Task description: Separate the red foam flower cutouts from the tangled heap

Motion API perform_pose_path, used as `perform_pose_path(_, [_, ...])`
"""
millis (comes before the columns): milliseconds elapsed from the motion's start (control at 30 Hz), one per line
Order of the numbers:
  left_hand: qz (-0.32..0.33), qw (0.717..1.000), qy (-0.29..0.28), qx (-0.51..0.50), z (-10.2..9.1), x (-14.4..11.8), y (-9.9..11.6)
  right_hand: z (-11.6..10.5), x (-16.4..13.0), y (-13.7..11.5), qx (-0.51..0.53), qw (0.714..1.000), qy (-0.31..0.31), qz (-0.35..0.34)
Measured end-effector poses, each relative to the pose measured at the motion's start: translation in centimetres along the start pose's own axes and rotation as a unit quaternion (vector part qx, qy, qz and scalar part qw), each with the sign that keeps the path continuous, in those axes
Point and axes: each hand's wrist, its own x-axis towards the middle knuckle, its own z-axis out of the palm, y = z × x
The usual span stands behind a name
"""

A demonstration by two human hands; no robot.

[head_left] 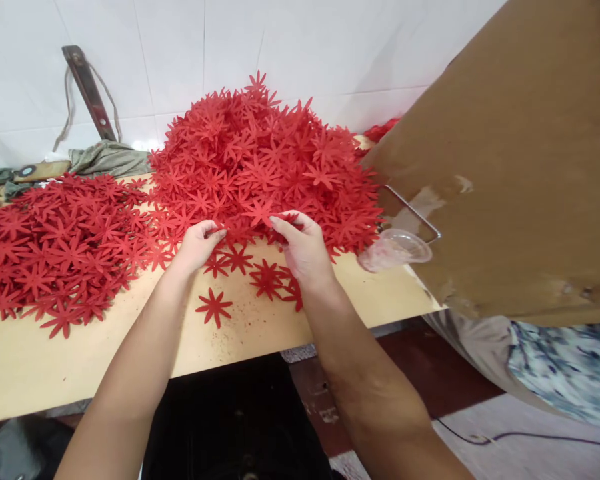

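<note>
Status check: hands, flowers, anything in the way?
Left hand and right hand both pinching red flowers at big pile edge. Loose flowers under wrists. Plastic cup beside right.

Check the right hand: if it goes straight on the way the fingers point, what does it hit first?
The right hand points up-left into the foot of the big heap of red flower cutouts, and its fingertips already touch cutouts there. So it likely meets the heap at once; depth is unclear.

Single view, worn on head. Looks forward and down, close over tabletop (40, 360) front edge. Faces white tiled wall (180, 53) behind. Forearms enter from bottom. Cardboard box (520, 167) fills right side. Floor visible below edge.
</note>
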Motion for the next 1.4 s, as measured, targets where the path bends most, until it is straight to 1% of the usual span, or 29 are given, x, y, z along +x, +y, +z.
perform_pose_path(67, [-0.007, 0.998, 0.016, 0.056, 0.1, 0.1, -0.5, 0.2, -0.5, -0.2, -0.016, 1.000, -0.021, -0.008])
perform_pose_path(100, [0.000, 0.996, 0.030, 0.086, 0.2, 0.1, -0.7, 0.3, -0.7, -0.3, -0.027, 0.999, -0.033, -0.014])
perform_pose_path(233, [0.086, 0.971, 0.111, 0.193, 0.5, 0.1, -1.1, 0.6, -1.1, -0.5, -0.069, 0.995, -0.069, -0.031])
perform_pose_path(300, [0.115, 0.963, 0.139, 0.201, 0.7, 0.0, -0.7, 0.5, -1.1, -0.5, -0.084, 0.993, -0.077, -0.038])
perform_pose_path(333, [0.119, 0.967, 0.136, 0.177, 0.7, -0.1, -0.4, 0.4, -1.1, -0.5, -0.091, 0.992, -0.080, -0.042])
perform_pose_path(367, [0.114, 0.977, 0.120, 0.135, 0.8, -0.2, 0.0, 0.4, -1.1, -0.4, -0.096, 0.991, -0.084, -0.045])
perform_pose_path(433, [0.078, 0.995, 0.049, 0.026, 1.0, -0.4, 0.6, 0.3, -1.0, -0.4, -0.103, 0.989, -0.091, -0.053])
perform_pose_path(500, [0.029, 0.997, -0.024, -0.060, 1.3, -0.6, 0.9, 0.5, -1.1, -0.3, -0.113, 0.987, -0.100, -0.063])
perform_pose_path(533, [0.012, 0.995, -0.042, -0.085, 1.4, -0.7, 1.0, 0.6, -1.2, -0.3, -0.119, 0.985, -0.106, -0.068])
perform_pose_path(567, [0.001, 0.994, -0.047, -0.101, 1.6, -0.7, 1.0, 0.7, -1.2, -0.3, -0.125, 0.983, -0.113, -0.073])
perform_pose_path(633, [-0.010, 0.993, -0.023, -0.118, 1.8, -0.7, 0.9, 0.8, -1.4, -0.3, -0.133, 0.979, -0.131, -0.076])
perform_pose_path(733, [-0.018, 0.994, 0.031, -0.107, 1.9, -0.5, 0.7, 0.7, -1.6, -0.4, -0.140, 0.978, -0.143, -0.067])
perform_pose_path(800, [-0.009, 0.995, 0.058, -0.080, 1.9, -0.5, 0.8, 0.4, -1.7, -0.6, -0.140, 0.979, -0.136, -0.057])
perform_pose_path(867, [0.000, 0.996, 0.071, -0.060, 1.8, -0.6, 0.9, 0.3, -1.7, -0.7, -0.125, 0.984, -0.119, -0.043])
perform_pose_path(933, [0.001, 0.997, 0.057, -0.061, 1.9, -0.7, 0.9, 0.4, -1.4, -0.8, -0.097, 0.989, -0.106, -0.026])
perform_pose_path(1067, [0.012, 0.995, -0.029, -0.095, 2.1, -0.8, 0.7, 1.0, -0.7, -0.4, -0.056, 0.990, -0.122, 0.038])
perform_pose_path(1133, [0.022, 0.994, -0.051, -0.094, 2.0, -0.7, 0.4, 1.4, -0.4, -0.1, -0.043, 0.990, -0.124, 0.057])
perform_pose_path(1200, [0.024, 0.996, -0.054, -0.074, 1.8, -0.6, 0.1, 1.6, -0.3, 0.1, -0.042, 0.992, -0.105, 0.047])
perform_pose_path(1267, [0.024, 0.998, -0.043, -0.034, 1.6, -0.5, 0.0, 1.6, -0.3, 0.2, -0.058, 0.994, -0.089, 0.033])
perform_pose_path(1400, [0.043, 0.997, 0.012, 0.066, 1.0, -0.3, 0.1, 1.3, -0.1, 0.5, -0.085, 0.994, -0.066, 0.008])
